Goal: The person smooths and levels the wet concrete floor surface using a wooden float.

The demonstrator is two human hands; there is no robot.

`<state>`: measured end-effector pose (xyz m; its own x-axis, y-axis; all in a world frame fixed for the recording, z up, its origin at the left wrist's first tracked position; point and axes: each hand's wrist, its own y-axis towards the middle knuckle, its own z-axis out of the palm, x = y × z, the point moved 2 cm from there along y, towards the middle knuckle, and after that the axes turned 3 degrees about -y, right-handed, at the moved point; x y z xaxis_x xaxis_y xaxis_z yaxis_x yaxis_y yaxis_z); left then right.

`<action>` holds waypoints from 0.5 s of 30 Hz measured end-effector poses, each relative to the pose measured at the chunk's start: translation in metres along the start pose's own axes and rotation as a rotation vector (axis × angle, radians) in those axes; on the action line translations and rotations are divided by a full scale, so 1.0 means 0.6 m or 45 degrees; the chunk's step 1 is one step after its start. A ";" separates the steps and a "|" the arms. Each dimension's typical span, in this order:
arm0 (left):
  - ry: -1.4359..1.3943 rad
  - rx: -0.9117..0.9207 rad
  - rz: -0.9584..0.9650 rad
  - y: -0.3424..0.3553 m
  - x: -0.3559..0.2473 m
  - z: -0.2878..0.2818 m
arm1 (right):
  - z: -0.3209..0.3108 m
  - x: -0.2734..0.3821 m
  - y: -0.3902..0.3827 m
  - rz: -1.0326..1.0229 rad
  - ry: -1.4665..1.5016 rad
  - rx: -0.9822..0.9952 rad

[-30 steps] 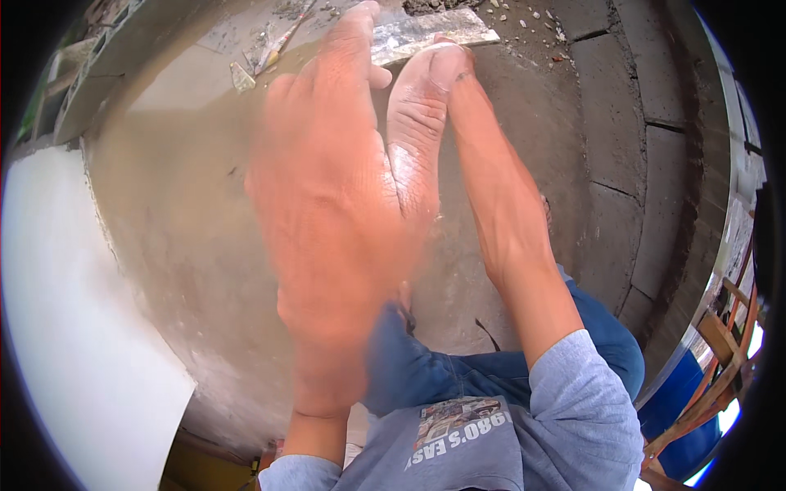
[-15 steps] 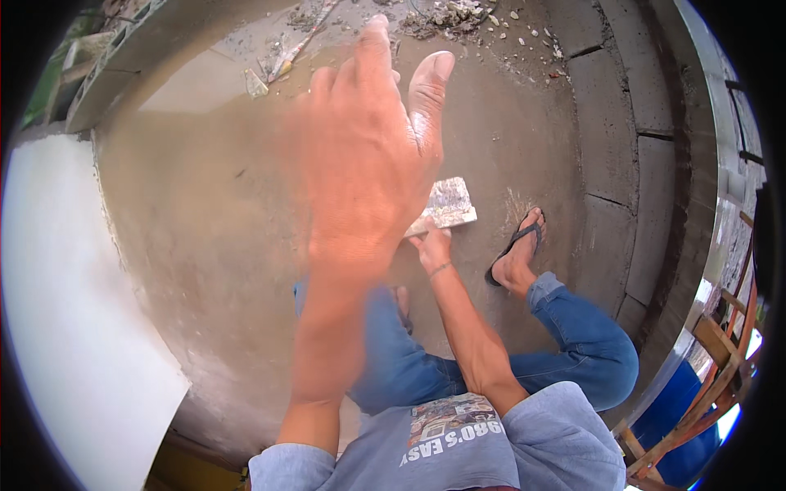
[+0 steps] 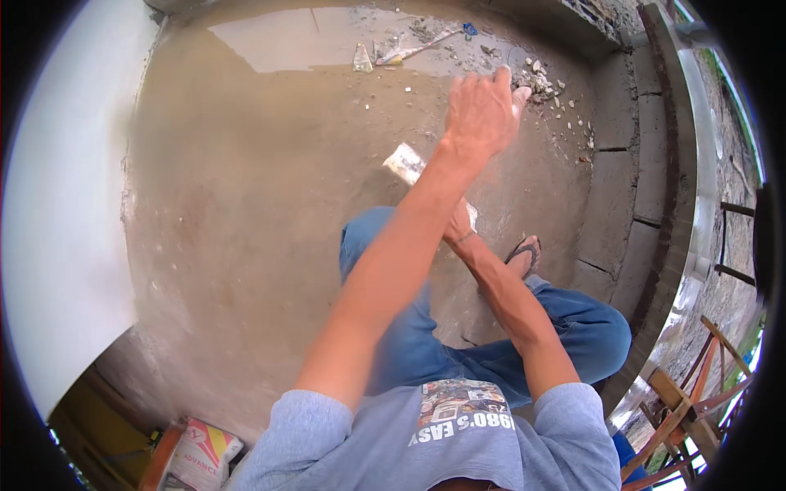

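My left hand is stretched forward over the wet floor, close to a small heap of rubble. Nothing shows in it; its thumb and index finger stand apart while the other fingers are bent. Below it, partly behind the left forearm, my right hand grips a flat rectangular tool, whitish and crusted with mortar. One end of the tool sticks out left of the left forearm, low over the floor. The forearm covers its middle and most of the right hand's fingers.
Grey-brown floor is wet, with a shiny puddle at the far side. Small stones and scraps lie far ahead. Block wall runs along the right, a white panel along the left. A printed bag stands lower left.
My left hand has moved right and farther out, its fingers more bent. The tool in my right hand has turned, and that hand sits slightly right. The view has shifted, showing more far floor.
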<state>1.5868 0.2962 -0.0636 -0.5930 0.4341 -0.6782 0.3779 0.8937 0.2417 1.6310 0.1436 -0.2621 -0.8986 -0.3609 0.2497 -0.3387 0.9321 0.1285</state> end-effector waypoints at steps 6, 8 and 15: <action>0.057 -0.182 -0.351 -0.036 0.097 -0.115 | 0.162 0.201 -0.111 -0.198 -0.143 0.281; 0.120 -0.208 -0.432 -0.065 0.121 -0.166 | 0.170 0.179 -0.092 -0.063 -0.099 0.217; 0.159 -0.400 -0.746 -0.142 0.101 -0.294 | 0.145 -0.134 0.168 0.195 -0.296 -0.010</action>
<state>1.3932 0.2664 -0.0031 -0.7218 -0.1395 -0.6779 -0.2447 0.9676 0.0615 1.6448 0.2693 -0.3526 -0.9793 -0.1983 0.0401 -0.1927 0.9747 0.1135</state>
